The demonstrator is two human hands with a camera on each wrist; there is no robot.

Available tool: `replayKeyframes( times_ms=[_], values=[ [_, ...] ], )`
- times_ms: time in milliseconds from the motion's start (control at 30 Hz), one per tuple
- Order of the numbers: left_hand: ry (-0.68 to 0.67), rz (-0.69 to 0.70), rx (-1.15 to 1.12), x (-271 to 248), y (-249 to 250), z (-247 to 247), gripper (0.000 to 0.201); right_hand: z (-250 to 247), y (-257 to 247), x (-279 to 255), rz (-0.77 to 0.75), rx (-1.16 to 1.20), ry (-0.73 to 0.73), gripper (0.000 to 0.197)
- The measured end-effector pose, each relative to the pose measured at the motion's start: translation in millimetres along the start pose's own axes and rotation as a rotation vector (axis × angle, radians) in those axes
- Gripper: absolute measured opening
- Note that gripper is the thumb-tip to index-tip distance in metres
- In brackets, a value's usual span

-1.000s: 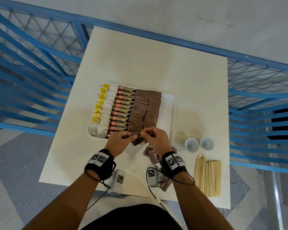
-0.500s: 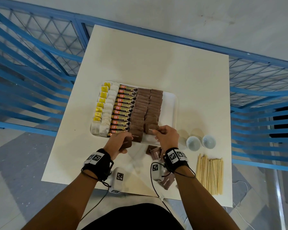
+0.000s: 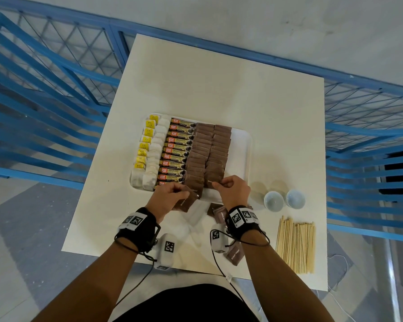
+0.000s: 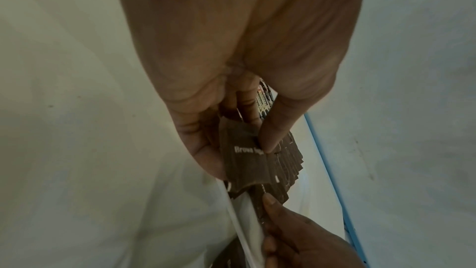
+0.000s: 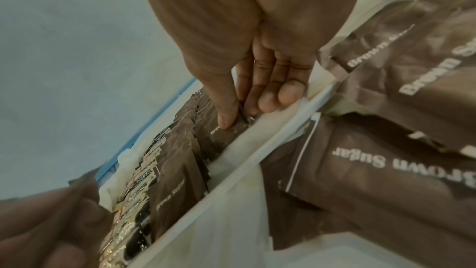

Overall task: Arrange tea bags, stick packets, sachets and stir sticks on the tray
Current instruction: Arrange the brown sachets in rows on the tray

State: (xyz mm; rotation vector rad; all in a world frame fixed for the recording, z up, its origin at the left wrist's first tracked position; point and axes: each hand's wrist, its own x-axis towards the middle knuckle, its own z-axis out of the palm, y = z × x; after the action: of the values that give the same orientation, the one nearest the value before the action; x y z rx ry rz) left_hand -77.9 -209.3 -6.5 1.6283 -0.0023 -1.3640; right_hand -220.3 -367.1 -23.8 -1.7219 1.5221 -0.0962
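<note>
In the head view, a brown sugar sachet (image 3: 188,202) is pinched by the left hand (image 3: 170,196) at lower centre, by the white tray (image 3: 241,145). In the left wrist view, thumb presses it. In the right wrist view, the right hand (image 5: 247,64) pinches a tray-row sachet (image 5: 226,136) at centre.

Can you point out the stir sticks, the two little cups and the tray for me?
stir sticks (image 3: 296,245): head view, middle of the bundle.
cups (image 3: 273,200): head view, inside the left one.
tray (image 3: 241,145): head view, bare right side.
</note>
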Motion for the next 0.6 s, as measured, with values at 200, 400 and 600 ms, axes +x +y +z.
replayKeyframes(
  times_ms=[200,400,600],
  values=[
    [0.013,0.020,-0.041,-1,1,-1,0.018,-1,-1,-2,-0.010,-0.018,0.010,0.031],
    [0.008,0.078,-0.011,-2,4,0,0.013,-3,-6,-15,-0.181,0.021,0.133,0.014],
    [0.028,0.128,0.009,-2,6,4,0.020,6,-25,-25,-0.360,0.050,-0.381,0.019]
  ],
)
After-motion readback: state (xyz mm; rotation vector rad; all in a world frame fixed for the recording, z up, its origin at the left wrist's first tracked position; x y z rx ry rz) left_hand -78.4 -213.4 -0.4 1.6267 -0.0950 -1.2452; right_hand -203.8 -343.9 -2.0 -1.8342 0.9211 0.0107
